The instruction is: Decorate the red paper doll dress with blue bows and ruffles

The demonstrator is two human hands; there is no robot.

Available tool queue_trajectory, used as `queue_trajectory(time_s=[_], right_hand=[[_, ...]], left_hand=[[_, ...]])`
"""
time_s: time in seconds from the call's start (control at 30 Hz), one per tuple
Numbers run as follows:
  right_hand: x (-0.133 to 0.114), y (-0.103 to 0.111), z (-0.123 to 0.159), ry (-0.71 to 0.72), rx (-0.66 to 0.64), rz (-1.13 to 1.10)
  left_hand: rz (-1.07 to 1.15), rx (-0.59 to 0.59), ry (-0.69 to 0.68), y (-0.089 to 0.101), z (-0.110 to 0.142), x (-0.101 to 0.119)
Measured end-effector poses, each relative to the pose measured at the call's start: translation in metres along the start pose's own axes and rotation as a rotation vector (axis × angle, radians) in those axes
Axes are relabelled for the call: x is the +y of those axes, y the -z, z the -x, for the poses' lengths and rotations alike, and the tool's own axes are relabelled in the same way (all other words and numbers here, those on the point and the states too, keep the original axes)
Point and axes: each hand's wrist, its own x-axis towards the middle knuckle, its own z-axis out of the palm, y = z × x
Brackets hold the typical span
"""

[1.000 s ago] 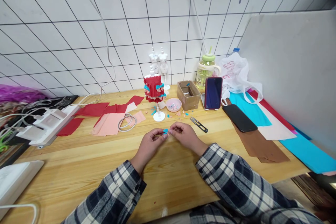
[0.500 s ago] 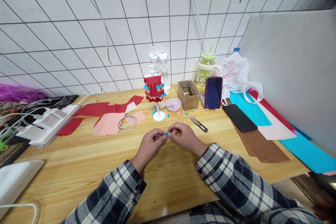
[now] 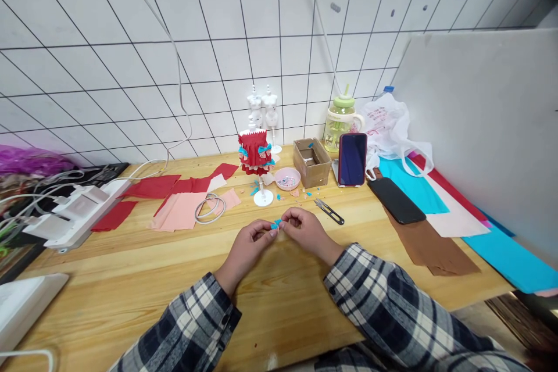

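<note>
Between the fingertips of both hands is a small blue paper bow (image 3: 276, 224), partly covered by the fingers. My left hand (image 3: 251, 244) pinches its left end, and my right hand (image 3: 306, 231) pinches its right end. Just beyond them, a small white dress form (image 3: 263, 197) wears a pleated red dress (image 3: 253, 148) with blue bows and pink ruffles. Thread snips (image 3: 329, 211) lie on the table to the right of my right hand. A pink bowl (image 3: 288, 178) of tiny beads stands behind the hands, with blue and pink scraps around it.
A cardboard box (image 3: 312, 163), an upright phone (image 3: 353, 159) and a green-lidded bottle (image 3: 339, 122) stand at the back. Red and pink sheets (image 3: 176, 209) and a coiled cable (image 3: 210, 209) lie left. A black phone (image 3: 396, 200) rests on brown sheets (image 3: 429, 250) at right. A power strip (image 3: 82, 215) sits far left.
More of the blue bow shows between my fingertips now, and the fingers have shifted slightly on it. The whole scene sits a little lower in view as the camera tilted up.
</note>
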Motion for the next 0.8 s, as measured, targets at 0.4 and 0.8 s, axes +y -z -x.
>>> queue_trajectory(time_s=[0.4,0.8], right_hand=[[0.017,0.041,-0.018,0.086,0.171,0.363],[0.040,0.070,-0.048,0.071,0.170,0.883]], left_hand=[[0.067,0.062,0.097,0.001,0.001,-0.005],[-0.306,-0.060,-0.147,-0.001,0.002,-0.007]])
